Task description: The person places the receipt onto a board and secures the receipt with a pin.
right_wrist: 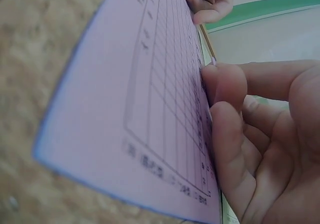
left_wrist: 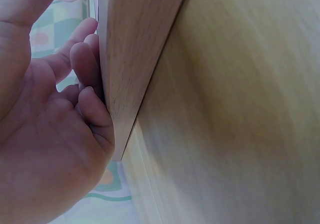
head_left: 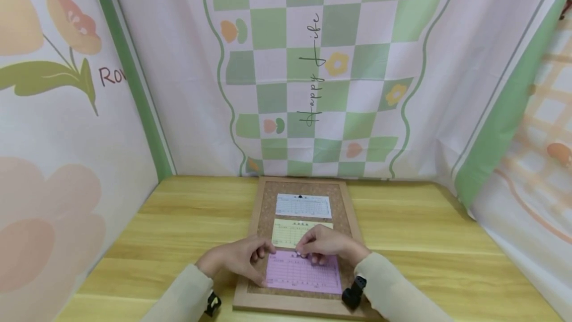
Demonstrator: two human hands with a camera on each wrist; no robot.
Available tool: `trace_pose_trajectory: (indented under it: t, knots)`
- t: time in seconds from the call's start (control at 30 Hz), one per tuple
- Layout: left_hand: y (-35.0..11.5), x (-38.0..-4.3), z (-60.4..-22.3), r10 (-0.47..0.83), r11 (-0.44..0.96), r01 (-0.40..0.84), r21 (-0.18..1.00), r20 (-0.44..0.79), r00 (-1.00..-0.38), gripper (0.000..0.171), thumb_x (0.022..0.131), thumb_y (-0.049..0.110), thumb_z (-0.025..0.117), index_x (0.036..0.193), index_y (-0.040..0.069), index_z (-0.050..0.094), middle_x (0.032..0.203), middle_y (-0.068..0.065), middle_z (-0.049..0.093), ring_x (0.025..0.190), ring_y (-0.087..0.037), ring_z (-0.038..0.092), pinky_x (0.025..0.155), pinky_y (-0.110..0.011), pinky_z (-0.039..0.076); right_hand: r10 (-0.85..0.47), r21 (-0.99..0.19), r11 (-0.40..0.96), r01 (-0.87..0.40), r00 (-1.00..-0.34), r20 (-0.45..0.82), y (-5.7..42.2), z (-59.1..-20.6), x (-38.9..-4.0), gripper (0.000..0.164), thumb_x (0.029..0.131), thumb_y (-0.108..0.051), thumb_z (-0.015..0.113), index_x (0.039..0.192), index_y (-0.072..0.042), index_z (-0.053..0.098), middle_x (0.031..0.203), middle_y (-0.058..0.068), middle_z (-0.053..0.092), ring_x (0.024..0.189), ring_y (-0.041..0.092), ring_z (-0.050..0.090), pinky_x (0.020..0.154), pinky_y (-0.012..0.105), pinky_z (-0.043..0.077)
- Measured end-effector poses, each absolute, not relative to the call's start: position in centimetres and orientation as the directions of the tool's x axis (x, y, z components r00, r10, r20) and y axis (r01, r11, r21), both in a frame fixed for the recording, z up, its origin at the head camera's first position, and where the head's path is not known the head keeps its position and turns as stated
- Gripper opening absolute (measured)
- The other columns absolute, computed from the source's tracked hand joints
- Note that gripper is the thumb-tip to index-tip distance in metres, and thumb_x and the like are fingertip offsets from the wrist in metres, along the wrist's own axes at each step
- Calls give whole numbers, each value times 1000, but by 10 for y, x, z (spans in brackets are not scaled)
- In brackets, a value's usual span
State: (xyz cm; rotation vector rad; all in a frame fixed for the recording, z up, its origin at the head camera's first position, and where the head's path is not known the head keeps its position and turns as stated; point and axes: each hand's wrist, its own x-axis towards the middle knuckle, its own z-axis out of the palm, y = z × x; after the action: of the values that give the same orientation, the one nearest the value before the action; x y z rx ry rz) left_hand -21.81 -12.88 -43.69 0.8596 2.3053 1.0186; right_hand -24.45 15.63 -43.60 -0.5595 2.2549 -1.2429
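A pink printed form (head_left: 308, 278) lies on the lower part of a wood-framed corkboard (head_left: 268, 201). My left hand (head_left: 236, 259) rests along the form's left side, thumb near the lower corner and index finger near the upper one. At the form's top edge, my right hand (head_left: 329, 242) pinches a small pale push pin (right_wrist: 213, 61), mostly hidden by thumb and finger. Above are a yellow form (head_left: 284, 233), partly covered by the right hand, and a pale blue form (head_left: 304, 207) with a black pin (head_left: 300, 196) at its top.
The corkboard lies flat on a wood-grain table (head_left: 415, 232), its far end close to a patterned curtain (head_left: 332, 88). More printed cloth hangs at left and right. A black wrist device (head_left: 354, 292) sits over the board's lower right corner.
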Motion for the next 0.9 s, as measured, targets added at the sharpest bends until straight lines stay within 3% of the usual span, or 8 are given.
trace_pose_trajectory:
  t: [0.9]
  knots:
    - [-130, -217, -436, 709, 524, 365, 769, -156, -688, 58, 75, 18, 89, 123, 15, 57, 101, -2, 46, 86, -11, 41, 77, -24, 39, -557, -823, 558, -111, -785, -271, 150, -432, -243, 8, 92, -10, 65, 92, -9, 73, 74, 3, 66, 55, 10, 58, 48, 22, 48]
